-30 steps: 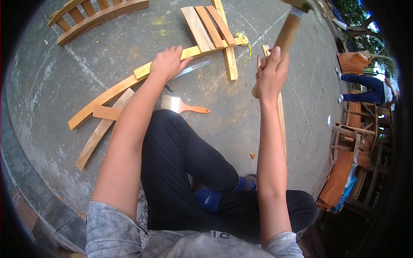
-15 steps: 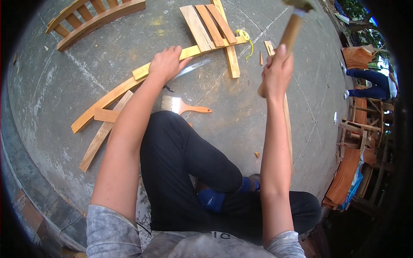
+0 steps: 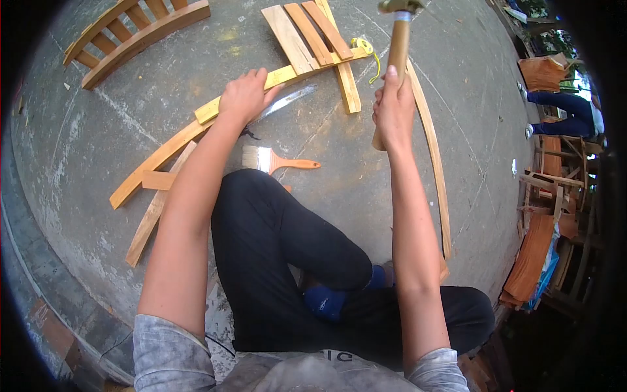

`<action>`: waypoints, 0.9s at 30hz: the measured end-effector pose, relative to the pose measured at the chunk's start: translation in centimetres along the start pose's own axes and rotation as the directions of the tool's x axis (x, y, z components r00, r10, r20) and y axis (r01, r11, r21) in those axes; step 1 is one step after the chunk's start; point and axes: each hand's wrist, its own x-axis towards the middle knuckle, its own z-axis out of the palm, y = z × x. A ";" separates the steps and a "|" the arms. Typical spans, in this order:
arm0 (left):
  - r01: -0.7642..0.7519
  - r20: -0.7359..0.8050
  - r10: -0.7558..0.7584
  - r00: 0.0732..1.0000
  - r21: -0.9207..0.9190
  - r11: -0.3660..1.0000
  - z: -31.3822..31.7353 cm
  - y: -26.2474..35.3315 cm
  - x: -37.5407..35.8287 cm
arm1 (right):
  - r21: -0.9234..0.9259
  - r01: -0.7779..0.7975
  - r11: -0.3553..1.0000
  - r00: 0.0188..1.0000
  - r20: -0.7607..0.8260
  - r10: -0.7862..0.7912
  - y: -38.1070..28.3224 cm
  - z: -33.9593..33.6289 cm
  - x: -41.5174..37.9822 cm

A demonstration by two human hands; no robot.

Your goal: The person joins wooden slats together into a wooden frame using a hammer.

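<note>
My right hand (image 3: pixel 395 116) is wrapped round the wooden handle of a hammer (image 3: pixel 401 46), raised with its metal head at the top edge. My left hand (image 3: pixel 244 98) grips a yellowish wooden strip (image 3: pixel 208 111) that runs out to the right. Several flat slats (image 3: pixel 290 40) lie across that strip's far part, and another strip (image 3: pixel 350 93) crosses beneath. A yellow tape measure (image 3: pixel 362 46) sits at its right end. Beside my left hand, a shiny metal blade (image 3: pixel 287 100) lies on the floor; its near end is hidden.
A paintbrush (image 3: pixel 266 159) lies near my knee. A slatted wooden frame (image 3: pixel 144 42) stands at upper left. Curved wood pieces (image 3: pixel 153 166) lie left, and a long strip (image 3: pixel 432 147) lies right. Far right, a person (image 3: pixel 565 114) is near stacked wood (image 3: pixel 530 258).
The hammer has swung left and now stands more upright in my right hand. My left hand stays on the wooden strip. The view has shifted slightly.
</note>
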 end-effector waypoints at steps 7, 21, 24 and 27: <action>0.021 0.041 -0.019 0.999 -0.047 0.999 0.1 -0.5 0.3 | -0.014 -0.066 0.998 0.995 -0.078 0.065 0.1 -2.4 -0.7; -0.018 0.182 0.004 0.983 0.078 0.997 -4.8 -4.4 -3.6 | -0.070 -0.395 0.916 0.892 -0.265 0.365 13.4 -0.9 -9.3; 0.029 0.097 -0.031 0.995 0.019 0.999 -2.9 -4.1 -4.6 | -0.008 -0.262 0.965 0.950 -0.176 0.257 11.3 -0.2 -7.3; 0.107 0.052 -0.107 0.993 0.012 0.994 -2.2 -3.1 -5.0 | 0.037 -0.085 0.996 0.987 -0.133 0.089 6.1 0.3 -5.8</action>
